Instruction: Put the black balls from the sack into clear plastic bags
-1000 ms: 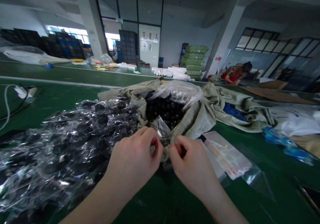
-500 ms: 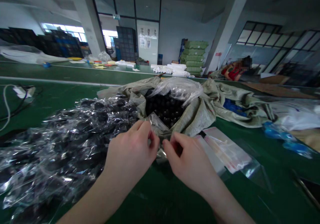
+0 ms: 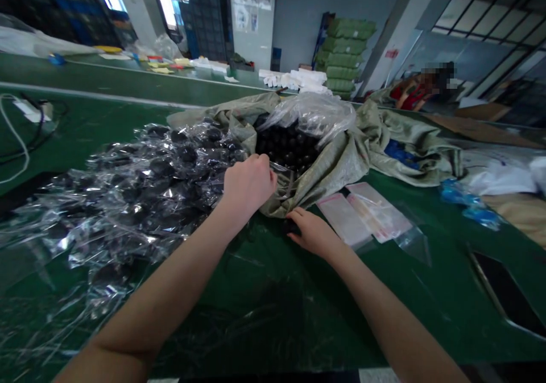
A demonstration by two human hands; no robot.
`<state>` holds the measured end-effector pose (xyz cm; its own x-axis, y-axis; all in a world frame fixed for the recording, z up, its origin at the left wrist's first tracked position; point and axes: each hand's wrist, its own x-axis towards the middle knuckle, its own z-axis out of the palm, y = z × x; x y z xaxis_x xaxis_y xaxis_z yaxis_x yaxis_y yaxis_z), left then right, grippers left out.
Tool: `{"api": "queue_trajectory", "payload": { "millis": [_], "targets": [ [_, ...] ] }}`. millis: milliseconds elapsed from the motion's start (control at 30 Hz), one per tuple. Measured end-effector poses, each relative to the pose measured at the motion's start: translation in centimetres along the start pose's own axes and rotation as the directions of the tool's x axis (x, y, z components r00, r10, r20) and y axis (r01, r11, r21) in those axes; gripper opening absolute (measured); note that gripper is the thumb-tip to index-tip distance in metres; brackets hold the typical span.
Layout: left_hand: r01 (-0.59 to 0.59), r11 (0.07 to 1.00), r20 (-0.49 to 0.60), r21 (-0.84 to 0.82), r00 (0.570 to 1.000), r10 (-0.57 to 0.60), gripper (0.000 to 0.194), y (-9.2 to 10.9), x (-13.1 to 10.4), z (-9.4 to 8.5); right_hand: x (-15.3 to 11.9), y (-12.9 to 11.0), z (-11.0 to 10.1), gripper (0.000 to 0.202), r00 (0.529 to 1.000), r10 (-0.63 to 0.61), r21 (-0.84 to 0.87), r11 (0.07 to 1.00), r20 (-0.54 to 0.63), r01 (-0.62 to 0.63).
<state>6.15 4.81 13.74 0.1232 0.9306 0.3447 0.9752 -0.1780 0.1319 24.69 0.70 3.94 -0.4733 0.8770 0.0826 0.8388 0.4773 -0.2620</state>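
My left hand (image 3: 249,181) is closed at the near left edge of an open woven sack (image 3: 330,181), and a clear plastic bag (image 3: 285,173) sticks out from its fingers. Lower and to the right, my right hand (image 3: 314,232) pinches a small black rounded piece (image 3: 292,227) just above the green table. Inside the sack lie many shiny black balls (image 3: 288,144). A heap of black pieces in clear wrappers (image 3: 162,186) spreads out left of my left hand. Flat clear bags (image 3: 373,212) lie to the right of my right hand.
A phone (image 3: 507,292) rests at the right on the green table (image 3: 264,326). A white cable and plug (image 3: 29,110) lie at the left. Crumpled blue plastic (image 3: 469,204) and another sack (image 3: 430,155) are on the right. Someone in red (image 3: 412,94) is farther back.
My hands have moved apart: the left rose slightly towards the sack, the right dropped lower and now holds a black piece. The camera view has tilted down.
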Motion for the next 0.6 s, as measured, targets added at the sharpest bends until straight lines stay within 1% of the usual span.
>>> {"api": "queue_trajectory", "payload": {
  "millis": [33, 100, 167, 200, 233, 267, 300, 367, 433, 533, 600],
  "targets": [
    [-0.008, 1.000, 0.010, 0.001, 1.000, 0.008, 0.030, 0.1, -0.1, -0.1, -0.2, -0.1, -0.1, 0.043, 1.000, -0.023, 0.027, 0.999, -0.019, 0.024],
    [-0.025, 1.000, 0.023, -0.004, 0.999, 0.025, 0.031, 0.2, -0.3, -0.2, -0.8, -0.3, -1.1, 0.052, 0.995, -0.044, 0.119, 0.991, -0.088, 0.054],
    [-0.033, 0.999, 0.031, -0.011, 0.999, 0.033, 0.031, 0.3, -0.4, -0.4, -1.5, -1.0, -2.7, 0.053, 0.981, -0.006, 0.273, 0.960, -0.195, 0.060],
    [-0.035, 0.999, 0.032, -0.013, 0.999, 0.035, 0.031, 0.3, -0.5, -0.4, -1.8, -1.5, -3.5, 0.049, 0.965, 0.035, 0.374, 0.925, -0.259, 0.067],
    [-0.038, 0.999, 0.032, -0.014, 0.999, 0.038, 0.031, 0.3, -0.5, -0.4, -2.0, -2.1, -4.2, 0.045, 0.945, 0.088, 0.486, 0.870, -0.314, 0.080],
    [-0.041, 0.999, 0.030, -0.014, 0.999, 0.042, 0.031, 0.4, -0.6, -0.4, -2.1, -2.9, -4.8, 0.042, 0.918, 0.155, 0.594, 0.798, -0.366, 0.102],
    [-0.046, 0.999, 0.027, -0.015, 0.999, 0.046, 0.031, 0.4, -0.6, -0.4, -2.0, -3.6, -5.3, 0.041, 0.892, 0.224, 0.680, 0.724, -0.392, 0.117],
    [-0.058, 0.998, 0.032, -0.021, 0.998, 0.059, 0.029, 0.4, -0.7, -0.4, -1.4, -5.1, -5.7, 0.041, 0.855, 0.333, 0.783, 0.609, -0.397, 0.126],
    [-0.064, 0.998, 0.051, -0.029, 0.997, 0.065, 0.029, 0.4, -0.7, -0.4, -0.5, -6.0, -5.4, 0.041, 0.832, 0.401, 0.828, 0.549, -0.384, 0.117],
    [-0.065, 0.997, 0.056, -0.037, 0.996, 0.067, 0.030, 0.4, -0.8, -0.4, 0.6, -6.0, -4.2, 0.039, 0.802, 0.478, 0.855, 0.513, -0.358, 0.076],
    [-0.062, 0.997, 0.050, -0.037, 0.997, 0.064, 0.031, 0.4, -0.8, -0.4, 1.0, -5.4, -3.1, 0.038, 0.790, 0.498, 0.855, 0.515, -0.357, 0.062]
  ]
}}
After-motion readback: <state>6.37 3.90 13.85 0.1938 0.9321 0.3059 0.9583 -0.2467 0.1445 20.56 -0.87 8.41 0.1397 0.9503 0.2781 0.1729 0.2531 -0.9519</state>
